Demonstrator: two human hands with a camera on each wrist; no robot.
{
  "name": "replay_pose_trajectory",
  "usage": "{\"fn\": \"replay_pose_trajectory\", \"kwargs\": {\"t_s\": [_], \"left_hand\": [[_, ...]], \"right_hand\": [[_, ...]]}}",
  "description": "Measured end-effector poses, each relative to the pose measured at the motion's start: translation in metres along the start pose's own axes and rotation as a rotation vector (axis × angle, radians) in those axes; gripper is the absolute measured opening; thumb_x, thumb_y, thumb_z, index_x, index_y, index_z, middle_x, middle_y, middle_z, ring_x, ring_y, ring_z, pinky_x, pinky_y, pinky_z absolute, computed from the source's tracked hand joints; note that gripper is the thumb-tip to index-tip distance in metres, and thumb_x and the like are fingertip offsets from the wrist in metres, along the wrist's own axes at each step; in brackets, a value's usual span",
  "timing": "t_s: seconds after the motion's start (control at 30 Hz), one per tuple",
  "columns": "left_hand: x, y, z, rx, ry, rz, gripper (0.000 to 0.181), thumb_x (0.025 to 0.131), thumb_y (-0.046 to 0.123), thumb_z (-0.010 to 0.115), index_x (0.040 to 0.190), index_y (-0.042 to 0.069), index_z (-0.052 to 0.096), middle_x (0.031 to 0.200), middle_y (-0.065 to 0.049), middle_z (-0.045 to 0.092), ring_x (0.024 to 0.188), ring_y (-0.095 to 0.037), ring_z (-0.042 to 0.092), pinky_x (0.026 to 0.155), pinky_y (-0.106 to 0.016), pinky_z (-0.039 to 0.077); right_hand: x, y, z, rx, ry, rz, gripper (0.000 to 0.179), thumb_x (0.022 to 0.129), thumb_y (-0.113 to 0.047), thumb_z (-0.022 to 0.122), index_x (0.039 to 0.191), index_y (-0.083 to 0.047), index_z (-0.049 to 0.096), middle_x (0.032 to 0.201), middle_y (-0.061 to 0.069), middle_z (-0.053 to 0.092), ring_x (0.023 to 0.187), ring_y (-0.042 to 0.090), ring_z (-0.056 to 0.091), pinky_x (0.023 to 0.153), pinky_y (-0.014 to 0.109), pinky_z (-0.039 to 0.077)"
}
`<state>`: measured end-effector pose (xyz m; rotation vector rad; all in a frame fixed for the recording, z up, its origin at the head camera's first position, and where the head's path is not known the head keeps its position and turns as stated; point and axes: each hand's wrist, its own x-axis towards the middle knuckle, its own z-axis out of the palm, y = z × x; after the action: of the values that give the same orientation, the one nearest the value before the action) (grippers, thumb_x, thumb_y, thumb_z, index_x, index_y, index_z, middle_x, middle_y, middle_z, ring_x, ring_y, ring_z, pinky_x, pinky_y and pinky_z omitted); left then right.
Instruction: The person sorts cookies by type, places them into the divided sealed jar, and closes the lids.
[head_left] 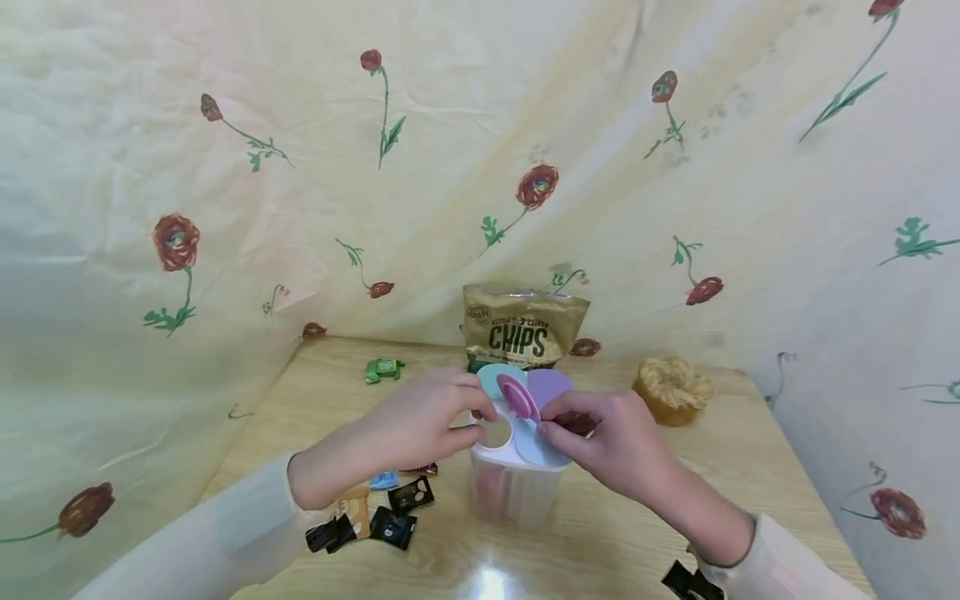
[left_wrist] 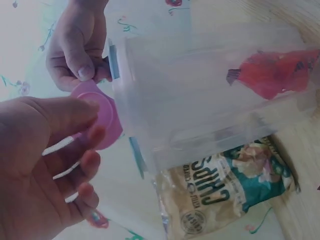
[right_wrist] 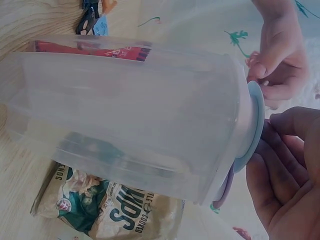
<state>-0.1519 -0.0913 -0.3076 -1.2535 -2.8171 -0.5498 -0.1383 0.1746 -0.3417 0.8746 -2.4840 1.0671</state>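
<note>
A clear plastic container (head_left: pixel 517 492) stands on the table, its white top carrying blue, teal and purple lids. Its pink lid (head_left: pixel 517 396) is tilted up, uncovering a round opening. My right hand (head_left: pixel 611 437) pinches the pink lid's edge between thumb and fingers. My left hand (head_left: pixel 423 421) hovers by the opening with fingers loosely bent; in the left wrist view nothing shows between thumb and fingers. Inside the container, against one wall, lies a red packet (left_wrist: pixel 277 74). In the right wrist view the blue lid (right_wrist: pixel 255 125) is beside my right fingertips.
A chips bag (head_left: pixel 521 329) stands behind the container. A green wrapped sweet (head_left: pixel 383 370) lies back left, and a round pastry (head_left: pixel 671 390) sits to the right. Several small packets, including a black one (head_left: pixel 392 527) and an orange one (head_left: pixel 354 510), lie near my left forearm.
</note>
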Motion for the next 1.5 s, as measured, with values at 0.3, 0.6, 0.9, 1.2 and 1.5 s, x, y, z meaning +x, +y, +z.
{"fn": "replay_pose_trajectory", "kwargs": {"t_s": [0.3, 0.6, 0.9, 1.2, 1.5], "left_hand": [[-0.01, -0.03, 0.006, -0.145, 0.087, -0.021, 0.014, 0.099, 0.024, 0.068, 0.109, 0.02, 0.077, 0.103, 0.011, 0.074, 0.088, -0.004, 0.065, 0.081, -0.029, 0.053], [-0.023, -0.088, 0.015, -0.234, 0.11, -0.199, 0.017, 0.101, 0.023, 0.065, 0.111, 0.017, 0.077, 0.099, 0.008, 0.073, 0.09, -0.007, 0.065, 0.08, -0.034, 0.056], [-0.032, -0.156, 0.061, -0.261, -0.09, -0.358, 0.018, 0.101, 0.02, 0.065, 0.112, 0.009, 0.074, 0.104, -0.001, 0.073, 0.094, -0.015, 0.068, 0.081, -0.038, 0.057], [-0.036, -0.197, 0.114, -0.32, -0.082, -0.549, 0.033, 0.097, 0.017, 0.067, 0.125, -0.001, 0.067, 0.121, -0.018, 0.068, 0.113, -0.035, 0.064, 0.094, -0.052, 0.054], [-0.032, -0.209, 0.142, -0.49, -0.067, -0.561, 0.047, 0.089, 0.014, 0.076, 0.132, -0.001, 0.064, 0.126, -0.019, 0.065, 0.118, -0.036, 0.06, 0.099, -0.053, 0.051]], "right_hand": [[0.001, 0.0, -0.003, 0.01, 0.013, -0.022, 0.016, 0.083, -0.007, 0.084, 0.09, -0.021, 0.079, 0.082, -0.013, 0.075, 0.071, -0.003, 0.069, 0.06, 0.019, 0.057], [0.001, 0.0, -0.004, 0.034, 0.016, -0.019, 0.019, 0.082, -0.006, 0.086, 0.093, -0.02, 0.08, 0.085, -0.013, 0.076, 0.074, 0.001, 0.07, 0.058, 0.023, 0.056], [0.001, -0.002, -0.002, 0.011, 0.034, -0.048, 0.02, 0.082, -0.003, 0.085, 0.093, -0.019, 0.08, 0.085, -0.011, 0.076, 0.072, 0.0, 0.068, 0.059, 0.022, 0.056], [0.001, -0.002, -0.002, 0.016, 0.045, -0.081, 0.021, 0.082, -0.002, 0.084, 0.093, -0.02, 0.08, 0.087, -0.009, 0.076, 0.073, 0.001, 0.068, 0.06, 0.019, 0.056], [0.001, -0.001, -0.001, 0.03, 0.059, -0.074, 0.022, 0.08, 0.0, 0.085, 0.091, -0.018, 0.081, 0.085, -0.007, 0.077, 0.071, 0.001, 0.068, 0.06, 0.018, 0.056]]}}
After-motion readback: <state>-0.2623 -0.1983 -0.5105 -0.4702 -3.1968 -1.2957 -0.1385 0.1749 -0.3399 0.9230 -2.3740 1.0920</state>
